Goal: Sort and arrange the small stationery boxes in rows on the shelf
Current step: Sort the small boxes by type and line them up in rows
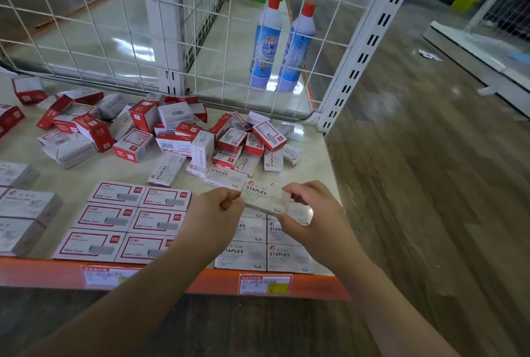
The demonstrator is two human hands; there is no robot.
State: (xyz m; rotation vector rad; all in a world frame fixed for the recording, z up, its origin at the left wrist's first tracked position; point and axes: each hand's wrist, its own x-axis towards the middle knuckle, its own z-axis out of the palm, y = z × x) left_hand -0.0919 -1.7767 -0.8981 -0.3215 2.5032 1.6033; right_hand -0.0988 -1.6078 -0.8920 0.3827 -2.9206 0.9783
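A white staples box (265, 195) hangs just above the shelf (324, 161), held between both hands. My left hand (216, 210) pinches its left end and my right hand (308, 213) grips its right end. Under it white staples boxes (242, 256) lie flat in rows at the front right. To their left red-bordered boxes (114, 220) lie in two columns, three rows deep. Grey paper-clip boxes (27, 204) sit at the far left. A loose pile of red and white boxes (177, 133) covers the back of the shelf.
A white wire grid (120, 29) closes the shelf's back. Behind it stand two blue cleaner bottles with red caps (265, 44). The shelf's orange front edge (206, 280) carries price labels. A slotted white upright (361, 50) marks the right corner, with wooden floor (430, 184) beyond.
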